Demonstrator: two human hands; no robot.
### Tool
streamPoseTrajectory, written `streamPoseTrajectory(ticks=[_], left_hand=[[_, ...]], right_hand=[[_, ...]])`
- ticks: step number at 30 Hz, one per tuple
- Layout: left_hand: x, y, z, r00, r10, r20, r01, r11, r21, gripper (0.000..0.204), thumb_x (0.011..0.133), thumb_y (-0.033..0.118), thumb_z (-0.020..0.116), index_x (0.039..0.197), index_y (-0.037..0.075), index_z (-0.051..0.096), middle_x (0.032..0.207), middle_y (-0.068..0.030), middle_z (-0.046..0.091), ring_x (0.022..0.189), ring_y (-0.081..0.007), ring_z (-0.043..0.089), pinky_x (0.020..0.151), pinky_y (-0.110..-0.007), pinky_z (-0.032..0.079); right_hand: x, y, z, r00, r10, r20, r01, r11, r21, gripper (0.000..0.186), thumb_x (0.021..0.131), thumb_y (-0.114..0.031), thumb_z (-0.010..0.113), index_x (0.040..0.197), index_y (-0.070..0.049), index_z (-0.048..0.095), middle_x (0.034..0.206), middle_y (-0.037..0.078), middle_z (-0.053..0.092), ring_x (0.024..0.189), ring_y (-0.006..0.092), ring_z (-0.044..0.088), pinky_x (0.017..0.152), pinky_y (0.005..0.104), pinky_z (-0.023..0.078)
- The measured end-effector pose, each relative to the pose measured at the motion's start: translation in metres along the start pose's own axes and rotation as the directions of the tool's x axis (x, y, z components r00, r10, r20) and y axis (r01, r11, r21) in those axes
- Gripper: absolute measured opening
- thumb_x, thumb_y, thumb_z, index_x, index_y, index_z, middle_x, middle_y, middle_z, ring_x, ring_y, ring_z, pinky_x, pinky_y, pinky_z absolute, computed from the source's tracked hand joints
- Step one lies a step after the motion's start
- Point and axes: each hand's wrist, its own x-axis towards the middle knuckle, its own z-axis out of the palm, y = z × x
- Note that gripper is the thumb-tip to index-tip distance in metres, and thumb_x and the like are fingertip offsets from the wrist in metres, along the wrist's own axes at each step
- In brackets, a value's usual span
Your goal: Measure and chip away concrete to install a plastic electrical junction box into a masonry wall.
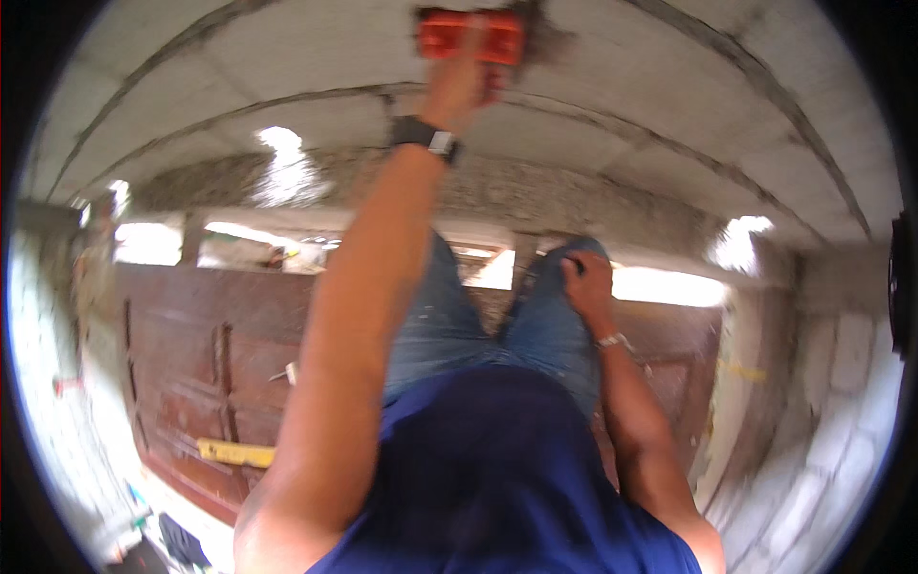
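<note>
My left arm reaches up to the block wall [316, 57] at the top of the view. My left hand [457, 88], with a dark watch [421, 137] at the wrist, is closed on an orange rectangular hand float [435, 36]. It is blurred, and seems to lie against the wall. Just right of it, a dark, wet-looking mortar patch [547, 38] marks the blocks. My right hand [588, 280] rests on my right knee in blue jeans [550, 330], its fingers loosely bent and holding nothing I can see.
Beneath me lies a brown panelled door [182, 325], carrying a yellow spirit level [215, 452] and a small pale object [292, 373]. A rough concrete ledge [574, 196] runs below the blocks. Another block wall [827, 421] stands at right. Dark items [182, 540] sit at lower left.
</note>
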Motion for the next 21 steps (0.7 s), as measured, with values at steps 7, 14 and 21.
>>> streamPoseTrajectory(ticks=[7, 14, 21], left_hand=[[-0.002, -0.004, 0.04, 0.996, 0.037, -0.087, -0.065, 0.936, -0.346, 0.051, 0.087, 0.054, 0.06, 0.08, 0.004, 0.053, 0.055, -0.006, 0.054, 0.043, -0.0159, 0.053, 0.04, -0.031, 0.045], [-0.004, 0.004, 0.026, 0.988, 0.023, -0.154, -0.079, 0.926, -0.37, 0.054, 0.084, 0.054, 0.064, 0.078, 0.002, 0.053, 0.053, -0.0078, 0.054, 0.043, -0.017, 0.055, 0.04, -0.032, 0.046], [0.004, -0.006, 0.037, 0.993, 0.044, -0.108, -0.081, 0.923, -0.375, 0.048, 0.084, 0.055, 0.064, 0.081, 0.008, 0.056, 0.059, -0.0051, 0.056, 0.047, -0.0156, 0.055, 0.043, -0.031, 0.045]], right_hand=[[-0.019, 0.023, -0.01, 1.0, 0.03, 0.007, -0.03, 0.999, -0.042, 0.024, 0.086, -0.02, 0.063, 0.096, 0.001, 0.066, 0.095, 0.016, 0.067, 0.09, 0.0336, 0.061, 0.083, 0.0419, 0.047], [-0.008, 0.005, -0.013, 0.997, 0.05, 0.056, -0.047, 0.997, -0.054, 0.023, 0.087, -0.02, 0.062, 0.097, 0.0, 0.066, 0.098, 0.016, 0.067, 0.093, 0.0328, 0.061, 0.083, 0.0414, 0.047], [-0.014, 0.034, -0.005, 1.0, -0.013, -0.022, 0.013, 0.999, -0.036, 0.022, 0.085, -0.021, 0.064, 0.093, -0.001, 0.068, 0.091, 0.016, 0.067, 0.084, 0.0327, 0.063, 0.08, 0.0409, 0.048]])
